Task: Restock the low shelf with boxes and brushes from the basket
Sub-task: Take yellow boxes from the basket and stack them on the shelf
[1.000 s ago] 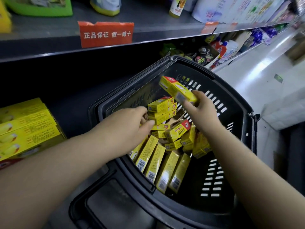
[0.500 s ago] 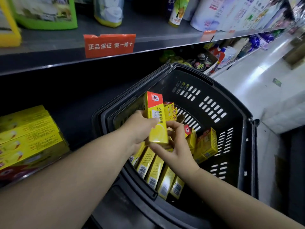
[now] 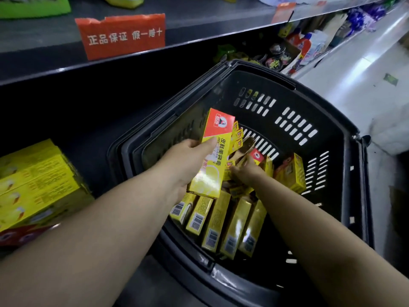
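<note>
Basket (image 3: 263,70): dark slotted plastic, sitting right up against the shelving, with both arms reaching in over its near rim.
Near side of the basket: a row of long yellow boxes (image 3: 215,224) stands packed side by side, barcode ends facing up.
Middle of the basket: a jumble of small yellow boxes (image 3: 238,136) with red ends, and a brown shape (image 3: 246,144) among them, possibly a brush.
Right wall of the basket: one yellow box (image 3: 292,173) leans there, apart from the heap.
Left hand (image 3: 188,160): it grips a yellow box with a red top (image 3: 210,176), thumb pressed across the printed face and fingers wrapped behind; the box is held above the heap, tilted, red end away from the person.
Right hand (image 3: 245,171): down in the heap just beside the held box, its fingertips buried among the small boxes; I cannot tell whether they are clamped on one.
Low shelf (image 3: 93,120): dark and deep, with a stack of yellow boxes (image 3: 37,180) on it at the far left, well apart from the basket.
In the way: the left forearm crosses in front of that stack's lower corner, and the held box hides part of the heap.
Upper shelf: a torn red label (image 3: 124,36) with white characters hangs on its edge.
Further along: bottles (image 3: 305,44) and round tins (image 3: 276,56) beyond the basket, with pale floor (image 3: 354,69) to the right.
</note>
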`<state>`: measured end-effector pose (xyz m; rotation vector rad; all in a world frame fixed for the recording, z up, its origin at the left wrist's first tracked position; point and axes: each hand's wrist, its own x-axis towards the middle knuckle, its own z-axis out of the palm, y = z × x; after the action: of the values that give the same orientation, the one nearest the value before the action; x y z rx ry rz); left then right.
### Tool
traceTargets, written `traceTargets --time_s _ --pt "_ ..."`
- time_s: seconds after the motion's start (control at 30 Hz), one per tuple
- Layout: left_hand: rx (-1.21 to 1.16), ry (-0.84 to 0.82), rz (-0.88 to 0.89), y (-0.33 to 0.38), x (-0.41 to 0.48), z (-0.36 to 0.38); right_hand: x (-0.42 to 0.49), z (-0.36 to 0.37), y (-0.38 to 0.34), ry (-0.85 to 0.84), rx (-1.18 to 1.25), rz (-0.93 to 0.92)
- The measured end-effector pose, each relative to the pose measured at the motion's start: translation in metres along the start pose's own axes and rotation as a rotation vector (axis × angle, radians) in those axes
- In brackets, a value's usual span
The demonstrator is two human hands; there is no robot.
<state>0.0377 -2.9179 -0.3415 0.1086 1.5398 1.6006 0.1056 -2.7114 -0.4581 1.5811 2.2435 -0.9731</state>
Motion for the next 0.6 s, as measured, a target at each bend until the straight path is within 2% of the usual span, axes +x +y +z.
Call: traceTargets --time_s 0.13,0.23,0.33,0.43,0.5,0.6 --pt "0.0 -0.03 -0.141 0.005 0.0 0.001 -0.01 -0.009 -0.011 0.007 0.169 0.101" --pt "-0.057 -0.119 -0.216 0.009 -0.003 0.0 -0.047 -0.033 -0.029 -0.203 0.534 0.161" --pt "-0.074 -0.267 -0.244 0.014 -0.009 -0.002 -0.083 -0.053 -0.043 -0.389 0.878 0.062" --pt "-0.065 -0.289 -0.201 0.013 -0.013 -0.002 -0.118 -0.062 -0.047 -0.595 1.156 -0.127" --pt "-0.119 -0.263 -0.171 0.013 -0.013 -0.001 -0.137 -0.061 -0.047 -0.7 1.18 -0.205" --pt "-0.166 -0.197 -0.119 0.012 -0.013 0.0 -0.145 -0.056 -0.046 -0.741 1.167 -0.243"
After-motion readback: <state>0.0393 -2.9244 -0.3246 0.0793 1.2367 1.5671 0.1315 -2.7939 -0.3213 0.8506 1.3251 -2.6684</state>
